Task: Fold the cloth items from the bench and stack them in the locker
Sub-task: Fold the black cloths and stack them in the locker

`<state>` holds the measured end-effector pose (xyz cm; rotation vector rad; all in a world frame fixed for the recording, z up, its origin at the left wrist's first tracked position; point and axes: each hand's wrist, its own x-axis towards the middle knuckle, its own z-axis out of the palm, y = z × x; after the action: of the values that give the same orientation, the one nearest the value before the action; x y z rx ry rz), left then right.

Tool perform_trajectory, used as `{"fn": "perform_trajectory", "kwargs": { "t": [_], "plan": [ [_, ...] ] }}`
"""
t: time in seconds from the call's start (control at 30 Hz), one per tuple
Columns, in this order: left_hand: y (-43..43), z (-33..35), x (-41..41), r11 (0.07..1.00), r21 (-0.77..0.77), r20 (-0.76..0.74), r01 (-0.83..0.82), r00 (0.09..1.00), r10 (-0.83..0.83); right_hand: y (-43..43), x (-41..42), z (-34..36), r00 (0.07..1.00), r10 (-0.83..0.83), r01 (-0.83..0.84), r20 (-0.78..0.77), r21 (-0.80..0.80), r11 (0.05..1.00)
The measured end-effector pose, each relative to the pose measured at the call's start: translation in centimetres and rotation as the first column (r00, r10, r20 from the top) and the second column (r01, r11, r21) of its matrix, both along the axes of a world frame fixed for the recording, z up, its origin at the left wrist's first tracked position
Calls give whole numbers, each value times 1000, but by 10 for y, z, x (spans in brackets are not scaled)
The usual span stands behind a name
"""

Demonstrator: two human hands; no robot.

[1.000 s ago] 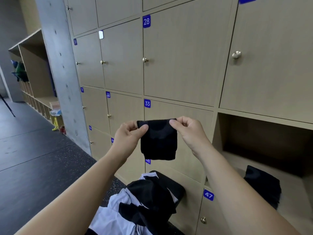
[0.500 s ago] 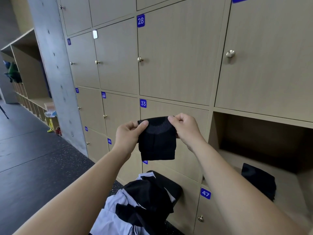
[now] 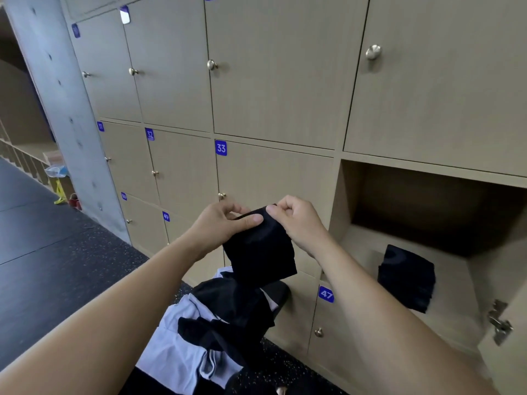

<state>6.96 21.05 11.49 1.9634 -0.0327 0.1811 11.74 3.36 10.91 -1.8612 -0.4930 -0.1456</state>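
The open locker has a folded black stack on its floor. Left of it and lower lies a pile of clothes. Just left of the locker, the left hand and right hand pinch the top edge of a black cloth, which hangs long side down. Blue tags read 33, 32, 49 and 47.

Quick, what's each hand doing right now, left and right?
Left hand: closed, pinching the top edge of the folded black cloth.
Right hand: closed, pinching the same top edge of the cloth.
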Motion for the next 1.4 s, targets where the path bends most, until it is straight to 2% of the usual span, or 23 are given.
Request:
{"fn": "perform_trajectory", "kwargs": {
  "t": [0.07, 0.23, 0.37, 0.47, 0.57, 0.7, 0.77, 0.9, 1.1, 1.17, 1.3, 1.4],
  "plan": [
    [-10, 3, 5, 989, 121, -44, 82, 996, -77, -7, -2, -1, 1000, 7, -7, -5, -22, 1000],
    [-42, -2, 18, 974, 122, -84, 193, 979, -183, -39, -11, -1, 999, -31, 30, -39, -21, 999],
    [-76, -6, 21, 981, 16, -30, 196, 980, -195, -79, -22, -1, 970, -1, 16, -244, 61, 998],
    [-97, -15, 26, 979, -119, -5, 164, 986, -166, -111, -30, -7, 940, 49, -25, -337, 75, 997],
    [-119, -28, 34, 963, -244, -5, 114, 993, -119, -138, -36, -18, 920, -13, 75, -391, 143, 987],
    [-158, -43, 34, 918, -395, -32, 48, 997, -65, -157, -38, -36, 868, 2, 249, -497, 438, 864],
    [-177, -50, 34, 894, -447, -31, 25, 999, -43, -159, -39, -43, 843, 11, 325, -538, 525, 787],
    [-209, -63, 36, 869, -494, -40, 6, 999, -30, -162, -37, -52, 774, -124, 519, -620, 511, 685],
    [-239, -83, 46, 851, -524, -54, 47, 995, -88, -178, -27, -73, 741, -378, 663, -555, 516, 542],
    [-248, -91, 51, 841, -539, -71, 44, 993, -98, -186, -22, -79, 734, -394, 676, -553, 538, 504],
    [-262, -104, 59, 778, -627, -144, 42, 975, -168, -198, -17, -84, 767, -300, 639, -567, 632, 438],
    [-268, -116, 71, 757, -652, -206, 35, 953, -221, -206, -7, -101, 733, -357, 679, -579, 588, 440]
  ]
}}
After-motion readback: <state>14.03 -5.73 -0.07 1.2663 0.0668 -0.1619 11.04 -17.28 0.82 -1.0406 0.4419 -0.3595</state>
